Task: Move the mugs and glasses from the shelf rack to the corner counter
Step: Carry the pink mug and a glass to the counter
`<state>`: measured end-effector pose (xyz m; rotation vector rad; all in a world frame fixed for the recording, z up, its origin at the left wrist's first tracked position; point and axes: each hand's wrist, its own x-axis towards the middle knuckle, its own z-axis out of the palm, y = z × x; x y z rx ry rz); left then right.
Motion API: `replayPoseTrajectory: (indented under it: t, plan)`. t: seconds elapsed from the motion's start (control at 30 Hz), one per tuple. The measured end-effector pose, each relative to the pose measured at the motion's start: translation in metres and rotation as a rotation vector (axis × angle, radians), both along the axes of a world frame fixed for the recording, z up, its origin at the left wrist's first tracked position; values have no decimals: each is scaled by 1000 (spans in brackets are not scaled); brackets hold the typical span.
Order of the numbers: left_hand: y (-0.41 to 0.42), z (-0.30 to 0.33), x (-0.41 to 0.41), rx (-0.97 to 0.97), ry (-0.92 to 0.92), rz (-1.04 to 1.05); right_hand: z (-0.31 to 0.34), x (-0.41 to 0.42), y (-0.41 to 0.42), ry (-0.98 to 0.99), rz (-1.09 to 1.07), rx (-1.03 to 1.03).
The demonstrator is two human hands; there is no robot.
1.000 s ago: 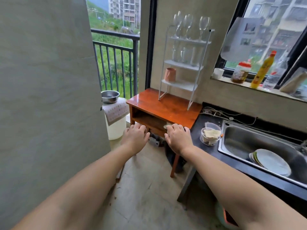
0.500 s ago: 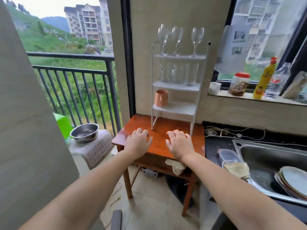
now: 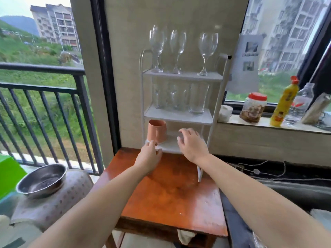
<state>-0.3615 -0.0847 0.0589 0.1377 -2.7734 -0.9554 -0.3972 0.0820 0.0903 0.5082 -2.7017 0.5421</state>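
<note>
A white three-tier shelf rack (image 3: 179, 115) stands on an orange wooden table (image 3: 172, 190) against the wall. Three wine glasses (image 3: 176, 49) stand on its top tier. Several clear tumblers and glass mugs (image 3: 180, 97) fill the middle tier. A pink mug (image 3: 157, 130) sits upside down at the left of the bottom tier. My left hand (image 3: 149, 157) reaches toward the bottom tier's front edge just below the pink mug, fingers loosely bent, holding nothing. My right hand (image 3: 191, 144) hovers open over the bottom tier to the right of the mug.
A window sill (image 3: 268, 122) at right carries a red-lidded jar (image 3: 253, 107), a yellow bottle (image 3: 284, 104) and a clear bottle (image 3: 300, 104). A steel bowl (image 3: 42, 180) sits on a covered stand at lower left. A balcony railing (image 3: 44, 90) runs behind it. Cables lie on the dark counter (image 3: 268, 174).
Both hands have lifted off the table and moved forward and up to the rack's bottom tier. The view has come closer to the rack.
</note>
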Motion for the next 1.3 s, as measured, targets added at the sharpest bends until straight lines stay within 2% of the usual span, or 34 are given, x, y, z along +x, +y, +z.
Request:
replayPoseTrajectory:
  t: [0.17,0.33,0.43,0.6,0.8,0.9,1.07,1.3]
  plan:
    - [4,0,-72,65,36,44,41,-72,-9,126,30,-280]
    - [3,-3,-110,162,-6,126,65,-122,-19,67,-24,-471]
    - [-2,-2,-125,335,-67,160,73,-142,-28,-16,-120,-590]
    - [-6,3,-138,584,-21,192,74,-159,-45,-50,-189,-741]
    - [-3,-8,-149,683,-7,212,76,-167,-57,-41,-274,-813]
    - [-5,-15,-150,780,-69,289,76,-167,-56,-53,-271,-814]
    - [-6,-21,-157,812,-124,295,78,-166,-51,-63,-287,-824]
    - [-2,-21,-151,975,-84,351,89,-156,-37,-116,-317,-926]
